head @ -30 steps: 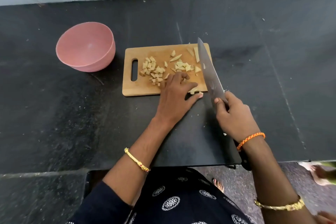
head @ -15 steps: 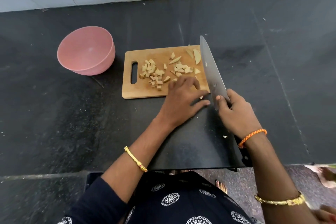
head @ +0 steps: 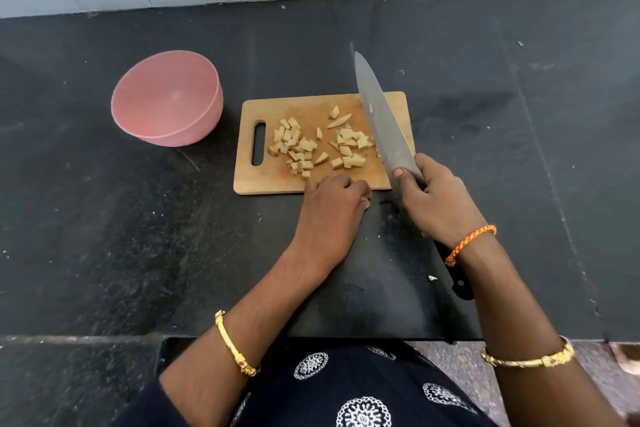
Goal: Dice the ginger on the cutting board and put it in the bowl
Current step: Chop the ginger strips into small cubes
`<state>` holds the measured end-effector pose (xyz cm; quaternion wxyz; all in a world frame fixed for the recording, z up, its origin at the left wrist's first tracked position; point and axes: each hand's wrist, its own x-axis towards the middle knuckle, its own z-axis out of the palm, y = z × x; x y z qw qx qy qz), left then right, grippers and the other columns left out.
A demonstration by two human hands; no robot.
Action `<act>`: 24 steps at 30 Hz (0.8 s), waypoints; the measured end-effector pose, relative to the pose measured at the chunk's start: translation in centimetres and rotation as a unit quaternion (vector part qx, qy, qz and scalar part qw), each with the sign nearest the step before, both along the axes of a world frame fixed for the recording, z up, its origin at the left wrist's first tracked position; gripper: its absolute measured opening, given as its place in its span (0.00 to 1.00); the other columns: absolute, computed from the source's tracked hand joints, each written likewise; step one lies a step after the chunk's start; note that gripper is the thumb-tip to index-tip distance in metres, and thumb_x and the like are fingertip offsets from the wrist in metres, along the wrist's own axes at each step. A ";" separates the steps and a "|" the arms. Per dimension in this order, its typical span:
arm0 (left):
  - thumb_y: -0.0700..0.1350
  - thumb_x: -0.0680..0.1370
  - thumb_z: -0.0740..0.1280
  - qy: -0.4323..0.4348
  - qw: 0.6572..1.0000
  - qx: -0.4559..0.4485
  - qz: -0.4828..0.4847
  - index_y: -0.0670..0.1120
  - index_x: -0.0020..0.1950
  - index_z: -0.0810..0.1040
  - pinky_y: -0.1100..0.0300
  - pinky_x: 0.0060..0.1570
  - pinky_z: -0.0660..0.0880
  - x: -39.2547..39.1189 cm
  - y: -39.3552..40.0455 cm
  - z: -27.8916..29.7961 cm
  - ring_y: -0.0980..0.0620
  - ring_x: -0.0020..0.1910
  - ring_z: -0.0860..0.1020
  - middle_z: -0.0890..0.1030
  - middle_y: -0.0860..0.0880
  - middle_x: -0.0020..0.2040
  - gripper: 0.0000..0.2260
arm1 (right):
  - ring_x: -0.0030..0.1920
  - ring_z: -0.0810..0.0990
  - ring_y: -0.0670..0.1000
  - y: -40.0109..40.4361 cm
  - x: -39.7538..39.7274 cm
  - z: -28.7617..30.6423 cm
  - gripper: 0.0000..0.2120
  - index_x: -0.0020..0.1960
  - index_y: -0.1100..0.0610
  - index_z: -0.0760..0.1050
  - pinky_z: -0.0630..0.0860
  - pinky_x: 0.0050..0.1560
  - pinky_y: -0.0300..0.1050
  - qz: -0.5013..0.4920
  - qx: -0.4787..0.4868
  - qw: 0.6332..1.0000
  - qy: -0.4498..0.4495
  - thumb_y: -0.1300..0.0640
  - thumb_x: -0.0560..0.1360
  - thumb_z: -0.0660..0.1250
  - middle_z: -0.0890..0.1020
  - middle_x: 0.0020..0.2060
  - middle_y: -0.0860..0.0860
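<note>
Your right hand (head: 438, 199) grips the knife (head: 382, 118), tip pointing away over the cutting board (head: 311, 104); your left hand (head: 332, 208) is curled at the board's near edge, contents unclear.

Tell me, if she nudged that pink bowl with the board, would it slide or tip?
The bowl looks like thin plastic and holds nothing visible, so it is probably light and would likely slide on the smooth dark counter. Its base looks narrower than its wide rim, so a push high on the wall might rock or tip it. It is unlikely to break.
</note>
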<state>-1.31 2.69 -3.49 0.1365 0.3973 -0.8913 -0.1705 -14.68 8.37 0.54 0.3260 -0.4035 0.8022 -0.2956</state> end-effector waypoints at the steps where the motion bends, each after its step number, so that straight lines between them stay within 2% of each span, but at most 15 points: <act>1: 0.47 0.78 0.64 0.010 1.000 0.008 -0.009 0.48 0.51 0.79 0.58 0.48 0.58 0.0 -0.3 0.3 0.49 0.50 0.75 0.80 0.51 0.47 0.06 | 0.30 0.72 0.52 -0.2 -0.1 0.1 0.13 0.46 0.62 0.69 0.74 0.31 0.48 0.001 -0.004 1.000 -0.001 0.52 0.79 0.57 0.75 0.34 0.56; 3: 0.47 0.77 0.65 0.065 0.998 0.020 -0.008 0.48 0.50 0.79 0.52 0.52 0.68 -0.1 -1.2 1.1 0.50 0.44 0.77 0.81 0.51 0.45 0.06 | 0.29 0.71 0.51 -0.7 -0.4 0.3 0.12 0.46 0.61 0.69 0.73 0.30 0.46 0.003 -0.009 1.000 -0.004 0.52 0.79 0.57 0.74 0.33 0.54; 5: 0.47 0.77 0.66 0.135 0.990 0.033 0.025 0.48 0.50 0.81 0.49 0.48 0.73 -0.2 -2.6 1.7 0.53 0.38 0.75 0.81 0.51 0.44 0.06 | 0.30 0.72 0.49 -1.0 -0.7 0.5 0.11 0.45 0.59 0.69 0.72 0.30 0.44 0.006 -0.008 1.000 -0.009 0.53 0.80 0.57 0.74 0.32 0.49; 7: 0.47 0.76 0.67 0.167 0.982 0.060 0.058 0.49 0.49 0.82 0.53 0.47 0.73 -0.5 -4.2 1.9 0.61 0.35 0.72 0.80 0.54 0.43 0.05 | 0.30 0.71 0.49 -1.4 -1.0 0.5 0.10 0.44 0.59 0.69 0.72 0.32 0.43 0.009 -0.008 1.000 -0.009 0.54 0.80 0.57 0.73 0.30 0.48; 11: 0.48 0.71 0.73 0.146 0.970 0.174 0.080 0.51 0.47 0.83 0.70 0.39 0.66 -0.7 -6.4 1.8 0.63 0.34 0.70 0.77 0.54 0.42 0.06 | 0.29 0.69 0.50 -1.8 -1.4 0.1 0.12 0.38 0.56 0.66 0.69 0.31 0.43 0.013 -0.001 1.000 -0.001 0.54 0.79 0.58 0.71 0.28 0.49; 13: 0.50 0.69 0.74 0.150 0.962 0.206 0.098 0.51 0.47 0.83 0.75 0.35 0.65 -0.6 -7.3 2.0 0.66 0.35 0.71 0.78 0.55 0.42 0.09 | 0.29 0.68 0.49 -1.8 -1.5 0.1 0.13 0.37 0.55 0.65 0.66 0.30 0.42 0.017 0.002 1.000 0.017 0.53 0.79 0.58 0.71 0.28 0.49; 16: 0.51 0.74 0.70 0.161 0.966 0.145 0.143 0.48 0.51 0.82 0.72 0.38 0.67 -0.6 -9.0 2.6 0.63 0.39 0.74 0.80 0.54 0.44 0.09 | 0.29 0.69 0.48 -1.6 -1.5 0.4 0.16 0.34 0.52 0.63 0.64 0.28 0.42 0.026 0.002 0.999 0.043 0.52 0.80 0.57 0.71 0.28 0.48; 19: 0.50 0.75 0.69 0.090 0.981 0.057 0.160 0.48 0.55 0.81 0.69 0.39 0.66 -0.9 -10.9 2.9 0.59 0.43 0.73 0.79 0.52 0.49 0.11 | 0.29 0.70 0.48 -1.6 -1.2 0.4 0.15 0.35 0.51 0.63 0.63 0.28 0.43 0.030 0.012 0.998 0.048 0.52 0.80 0.57 0.71 0.29 0.48; 22: 0.50 0.74 0.70 0.012 0.988 0.057 0.141 0.49 0.54 0.81 0.66 0.39 0.67 -1.6 -11.5 2.7 0.59 0.41 0.72 0.81 0.53 0.49 0.11 | 0.30 0.71 0.49 -2.0 -0.8 0.3 0.14 0.36 0.52 0.64 0.64 0.28 0.42 0.034 0.022 0.998 0.047 0.52 0.80 0.57 0.72 0.29 0.49; 24: 0.49 0.73 0.71 0.010 0.989 0.059 0.139 0.49 0.53 0.82 0.64 0.43 0.69 -1.7 -11.4 2.5 0.59 0.42 0.75 0.83 0.53 0.48 0.10 | 0.30 0.71 0.51 -2.2 -0.6 0.2 0.15 0.35 0.52 0.63 0.64 0.28 0.43 0.041 0.021 0.997 0.056 0.52 0.80 0.56 0.72 0.29 0.51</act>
